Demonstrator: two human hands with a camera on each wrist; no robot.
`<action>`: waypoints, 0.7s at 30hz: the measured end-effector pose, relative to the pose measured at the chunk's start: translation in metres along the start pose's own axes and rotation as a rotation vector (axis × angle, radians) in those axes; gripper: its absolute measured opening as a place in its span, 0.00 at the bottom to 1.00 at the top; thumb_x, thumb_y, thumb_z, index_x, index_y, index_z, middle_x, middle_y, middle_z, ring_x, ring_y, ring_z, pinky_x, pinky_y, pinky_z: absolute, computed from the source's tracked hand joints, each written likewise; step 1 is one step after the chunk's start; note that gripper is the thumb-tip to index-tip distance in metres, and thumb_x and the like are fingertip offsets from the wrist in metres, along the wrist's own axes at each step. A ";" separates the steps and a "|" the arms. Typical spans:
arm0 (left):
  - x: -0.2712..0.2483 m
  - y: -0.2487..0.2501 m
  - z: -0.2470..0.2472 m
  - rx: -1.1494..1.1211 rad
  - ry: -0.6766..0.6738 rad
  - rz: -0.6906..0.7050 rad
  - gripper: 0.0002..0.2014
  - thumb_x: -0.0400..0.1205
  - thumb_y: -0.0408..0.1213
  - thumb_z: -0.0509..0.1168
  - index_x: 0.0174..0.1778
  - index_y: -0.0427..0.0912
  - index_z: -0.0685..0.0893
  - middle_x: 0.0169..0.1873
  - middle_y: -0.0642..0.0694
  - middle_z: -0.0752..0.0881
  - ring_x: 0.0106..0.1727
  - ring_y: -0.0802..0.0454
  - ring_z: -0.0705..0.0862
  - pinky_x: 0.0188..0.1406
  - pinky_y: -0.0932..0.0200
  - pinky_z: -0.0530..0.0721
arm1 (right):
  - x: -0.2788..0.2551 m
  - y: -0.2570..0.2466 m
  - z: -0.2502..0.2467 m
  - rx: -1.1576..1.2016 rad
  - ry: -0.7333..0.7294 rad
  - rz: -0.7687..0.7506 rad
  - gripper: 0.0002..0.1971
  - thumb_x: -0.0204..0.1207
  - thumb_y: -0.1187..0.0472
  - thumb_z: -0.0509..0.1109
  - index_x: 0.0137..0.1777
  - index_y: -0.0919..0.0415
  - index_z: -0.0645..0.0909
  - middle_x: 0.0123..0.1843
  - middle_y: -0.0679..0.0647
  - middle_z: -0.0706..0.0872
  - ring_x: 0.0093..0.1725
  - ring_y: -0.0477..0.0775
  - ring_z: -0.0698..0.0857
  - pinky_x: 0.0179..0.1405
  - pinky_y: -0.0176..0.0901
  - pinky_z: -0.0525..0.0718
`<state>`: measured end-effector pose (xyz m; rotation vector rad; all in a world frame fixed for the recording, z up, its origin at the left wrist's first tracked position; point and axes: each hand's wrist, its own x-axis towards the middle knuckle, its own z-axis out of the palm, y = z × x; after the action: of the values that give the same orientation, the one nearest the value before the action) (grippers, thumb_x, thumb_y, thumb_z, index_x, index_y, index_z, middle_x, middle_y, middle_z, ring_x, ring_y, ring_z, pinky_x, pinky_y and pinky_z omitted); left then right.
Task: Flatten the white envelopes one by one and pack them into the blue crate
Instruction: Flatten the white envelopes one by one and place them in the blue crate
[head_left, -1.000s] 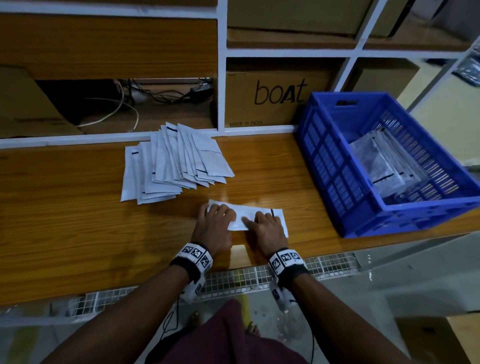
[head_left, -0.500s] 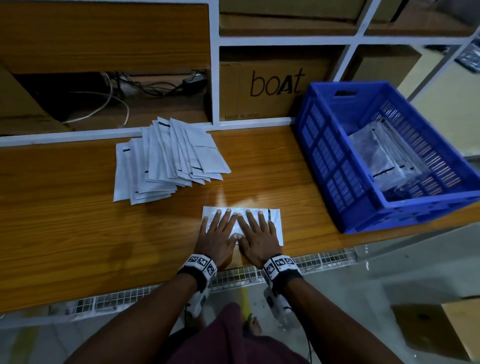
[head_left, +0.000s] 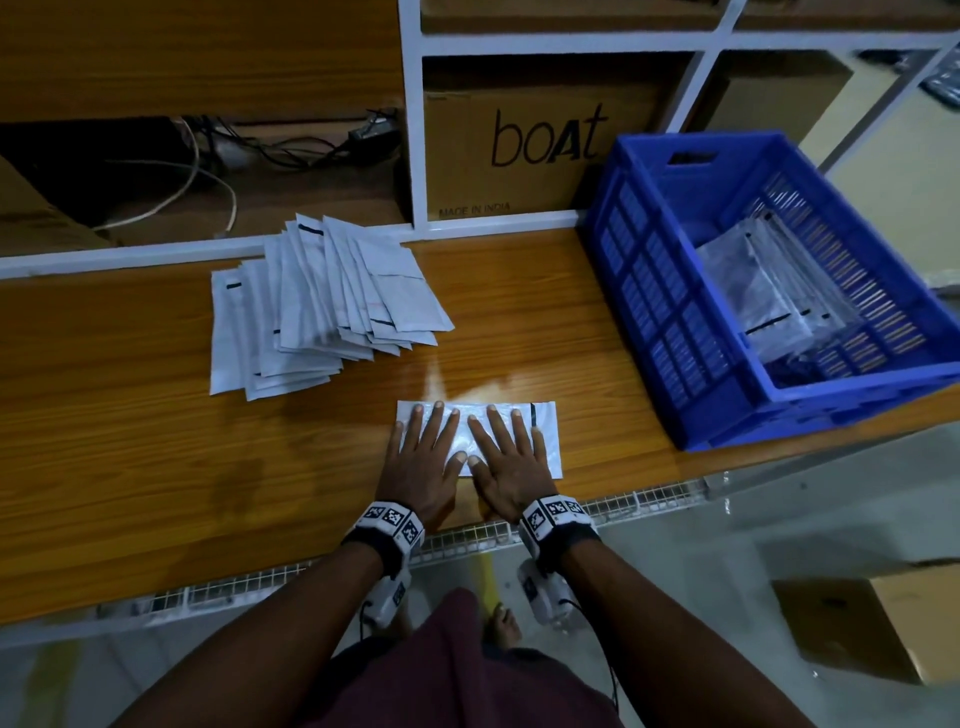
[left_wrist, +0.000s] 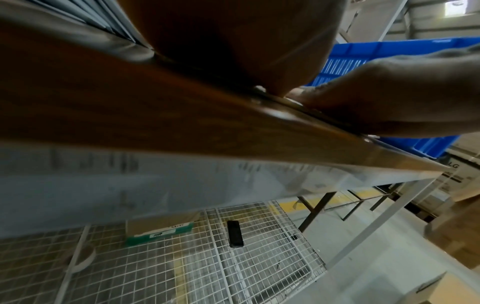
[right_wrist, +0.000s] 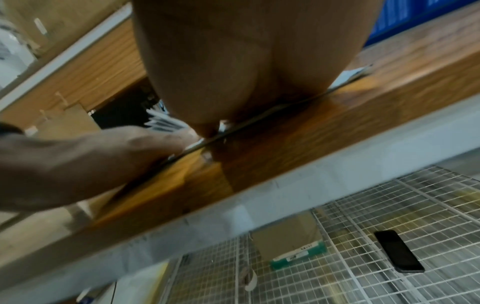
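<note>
One white envelope (head_left: 546, 439) lies flat near the front edge of the wooden table (head_left: 130, 441). My left hand (head_left: 423, 457) and right hand (head_left: 506, 457) press on it side by side, palms down, fingers straight and spread. A fanned pile of white envelopes (head_left: 317, 306) lies behind and to the left. The blue crate (head_left: 670, 291) stands at the right with several envelopes (head_left: 769, 301) inside. Both wrist views show only a palm against the table edge, the left hand (left_wrist: 233, 41) and the right hand (right_wrist: 246, 61).
A cardboard box marked "boAt" (head_left: 540, 140) sits in the shelf behind the table, with cables (head_left: 218, 156) in the bay to its left. Under the table a wire grid shelf (right_wrist: 389, 226) carries a black phone (right_wrist: 398, 251) and a small box (left_wrist: 158, 228).
Both hands went from curled on the envelope to flat with spread fingers and slid forward over it. The envelope now lies flatter.
</note>
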<state>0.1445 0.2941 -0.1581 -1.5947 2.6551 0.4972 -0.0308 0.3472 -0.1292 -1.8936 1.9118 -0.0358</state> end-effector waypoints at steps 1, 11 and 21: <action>0.000 0.000 0.001 0.005 -0.005 -0.002 0.33 0.89 0.61 0.37 0.91 0.54 0.47 0.90 0.52 0.42 0.91 0.46 0.39 0.88 0.38 0.41 | 0.000 0.002 -0.003 0.019 -0.020 -0.010 0.30 0.89 0.38 0.41 0.88 0.39 0.37 0.89 0.44 0.31 0.86 0.55 0.28 0.85 0.64 0.35; -0.001 0.000 -0.005 -0.013 -0.039 -0.006 0.36 0.86 0.63 0.37 0.91 0.54 0.45 0.88 0.53 0.37 0.90 0.45 0.37 0.88 0.35 0.42 | -0.002 0.012 0.006 -0.007 0.105 0.064 0.30 0.89 0.38 0.41 0.87 0.36 0.36 0.89 0.46 0.31 0.85 0.60 0.26 0.85 0.59 0.32; -0.021 0.013 -0.001 -0.013 -0.022 -0.026 0.32 0.91 0.53 0.40 0.91 0.53 0.42 0.89 0.52 0.36 0.90 0.48 0.33 0.87 0.41 0.34 | 0.002 0.011 -0.001 -0.002 -0.011 0.094 0.31 0.88 0.37 0.40 0.87 0.38 0.34 0.87 0.47 0.26 0.84 0.61 0.24 0.84 0.64 0.33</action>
<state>0.1437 0.3177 -0.1507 -1.6158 2.6170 0.5292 -0.0417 0.3455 -0.1331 -1.7990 1.9923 0.0057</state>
